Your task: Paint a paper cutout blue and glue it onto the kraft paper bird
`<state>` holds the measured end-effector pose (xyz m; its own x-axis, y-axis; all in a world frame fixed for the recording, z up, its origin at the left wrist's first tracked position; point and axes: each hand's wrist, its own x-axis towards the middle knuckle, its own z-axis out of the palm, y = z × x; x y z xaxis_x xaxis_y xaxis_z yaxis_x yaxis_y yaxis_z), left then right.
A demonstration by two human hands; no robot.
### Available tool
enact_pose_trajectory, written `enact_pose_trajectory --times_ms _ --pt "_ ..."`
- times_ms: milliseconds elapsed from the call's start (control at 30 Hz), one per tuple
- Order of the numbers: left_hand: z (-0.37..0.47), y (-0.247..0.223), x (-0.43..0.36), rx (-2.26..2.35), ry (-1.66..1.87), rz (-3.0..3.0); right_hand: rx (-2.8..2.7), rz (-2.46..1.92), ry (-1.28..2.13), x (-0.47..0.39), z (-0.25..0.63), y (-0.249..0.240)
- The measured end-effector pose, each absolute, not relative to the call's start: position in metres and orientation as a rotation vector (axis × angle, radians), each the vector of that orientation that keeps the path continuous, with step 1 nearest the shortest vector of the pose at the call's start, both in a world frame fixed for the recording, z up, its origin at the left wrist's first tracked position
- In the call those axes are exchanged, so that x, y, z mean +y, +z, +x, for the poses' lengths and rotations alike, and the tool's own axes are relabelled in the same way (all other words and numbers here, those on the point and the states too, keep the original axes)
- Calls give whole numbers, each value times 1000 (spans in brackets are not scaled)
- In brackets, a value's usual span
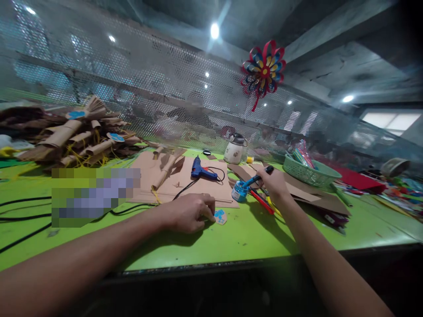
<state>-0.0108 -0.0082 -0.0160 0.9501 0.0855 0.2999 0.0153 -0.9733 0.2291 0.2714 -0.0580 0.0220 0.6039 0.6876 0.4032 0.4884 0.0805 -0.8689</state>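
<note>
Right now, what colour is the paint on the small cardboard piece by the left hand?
Bright blue paint; the head view shows it.

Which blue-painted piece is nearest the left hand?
The piece lying on the table, at the left hand; the other two are up on the pile of brown rolls.

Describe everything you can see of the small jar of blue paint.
The jar is small and squat, see-through as it looks, with a pale label around its side and blue paint inside. It stands upright and open at the right edge of the cardboard sheet; whether its base overlaps the sheet is hard to tell. A blue, brush-like tool, held in the right hand, slants down to its mouth. The label's print is too small to read.
</note>
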Motion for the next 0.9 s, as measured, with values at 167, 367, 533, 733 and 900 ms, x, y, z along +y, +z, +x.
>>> enact_pose_trajectory --times_ms 167,367,533,733,900 --pt "-11 -15 -9 90 448 2881 -1171 -1636 334 -37 268 13" --pt "-11 -12 -10 97 420 2879 -1197 -1611 364 -38 267 13" --pt "-11 -11 -10 110 403 2870 -1057 -1523 245 -53 278 19" --pt "-12 -9 -11 108 388 2848 -949 -1104 375 -79 268 21" --pt "-12 -8 -13 136 337 2847 -1157 -1118 664 -106 245 6"
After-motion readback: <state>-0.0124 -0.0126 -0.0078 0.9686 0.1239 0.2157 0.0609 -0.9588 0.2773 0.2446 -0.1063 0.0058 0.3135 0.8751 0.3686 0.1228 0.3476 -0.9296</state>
